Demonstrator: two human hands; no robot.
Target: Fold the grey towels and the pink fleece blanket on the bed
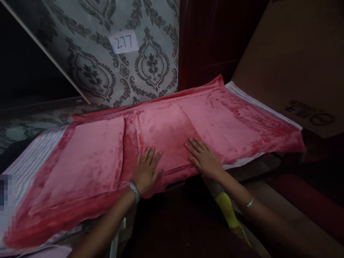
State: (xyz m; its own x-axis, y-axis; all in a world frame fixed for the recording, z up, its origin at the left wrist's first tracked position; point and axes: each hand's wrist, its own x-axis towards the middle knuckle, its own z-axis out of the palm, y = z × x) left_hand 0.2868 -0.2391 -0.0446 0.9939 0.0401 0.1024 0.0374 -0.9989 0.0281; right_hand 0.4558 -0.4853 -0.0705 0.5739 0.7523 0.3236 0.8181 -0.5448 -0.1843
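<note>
A pink plush cloth (220,125) lies spread over a long surface, with folded pink panels on top of it. My left hand (146,170) rests flat near the front edge of the middle panel (166,125), fingers spread. On the same panel's right side, my right hand (204,156) lies palm down with its fingers stretched out. Neither hand grips anything. To the left of my left hand is another flat pink panel (88,154), with a darker red strip between the two.
Striped cloth (43,150) shows beneath the pink one at the left. Behind stands a patterned wall (107,75) with a paper label (123,42) reading 277. A large cardboard box (295,64) stands at the right. Something yellow (227,209) is below the front edge.
</note>
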